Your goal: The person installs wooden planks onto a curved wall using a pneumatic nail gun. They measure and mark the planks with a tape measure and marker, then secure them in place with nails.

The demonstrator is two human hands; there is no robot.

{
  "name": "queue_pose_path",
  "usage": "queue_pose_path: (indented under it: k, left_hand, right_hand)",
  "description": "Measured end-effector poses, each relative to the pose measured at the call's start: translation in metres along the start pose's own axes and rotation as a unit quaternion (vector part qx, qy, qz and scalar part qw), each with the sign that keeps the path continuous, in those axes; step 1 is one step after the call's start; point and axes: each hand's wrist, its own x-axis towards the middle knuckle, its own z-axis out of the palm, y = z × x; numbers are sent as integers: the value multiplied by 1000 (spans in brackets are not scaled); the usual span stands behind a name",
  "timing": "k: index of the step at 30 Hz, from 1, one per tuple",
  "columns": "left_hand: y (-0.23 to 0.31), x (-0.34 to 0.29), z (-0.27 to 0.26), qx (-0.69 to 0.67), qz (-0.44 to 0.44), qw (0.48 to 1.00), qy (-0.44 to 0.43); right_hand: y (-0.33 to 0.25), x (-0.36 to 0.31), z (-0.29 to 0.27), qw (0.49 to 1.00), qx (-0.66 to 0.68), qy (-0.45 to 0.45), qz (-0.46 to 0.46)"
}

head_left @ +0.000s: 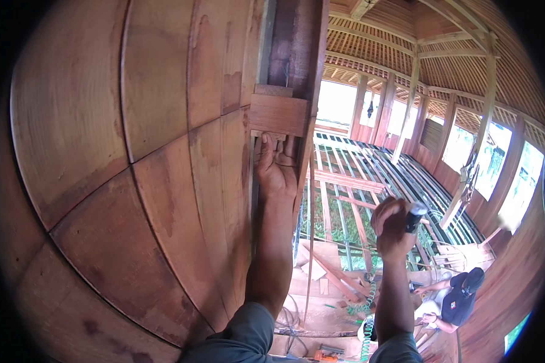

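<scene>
A reddish-brown wooden block [278,114] sits across the recess of a tall wooden post [317,66], beside a panelled wooden wall [157,109]. My left hand [275,169] reaches up to the block's underside, its thumb against the lower edge and its fingers curled up into the recess, partly hidden. To the right, my right hand [393,230] is raised in a fist around a dark tool with a shiny, pale end [414,216]. The tool's kind does not show clearly. It is apart from the block.
Below right lies an open floor frame of joists [345,193] with loose planks [351,180]. A person [457,299] in dark clothing and a cap sits low at the right. A green coiled hose [366,339] hangs near my right arm; an orange tool [328,353] lies below.
</scene>
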Motion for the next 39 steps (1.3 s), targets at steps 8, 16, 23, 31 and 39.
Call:
queue_pose_path:
  k: [8, 16, 23, 31, 39]
  left_hand:
    - [8, -6, 5, 66, -46, 994, -74]
    - [15, -11, 3, 164, -47, 985, -37]
    - [15, -9, 10, 174, -55, 983, -26]
    - [15, 2, 36, 233, -51, 971, 4]
    - [25, 0, 25, 234, -103, 967, -5]
  right_hand:
    - [24, -145, -69, 955, 21, 201, 217]
    - [19, -275, -74, 848, -62, 313, 423]
    - [14, -351, -62, 772, -51, 343, 533]
    - [22, -382, -42, 761, -40, 302, 573]
    - [18, -385, -30, 747, -34, 253, 614]
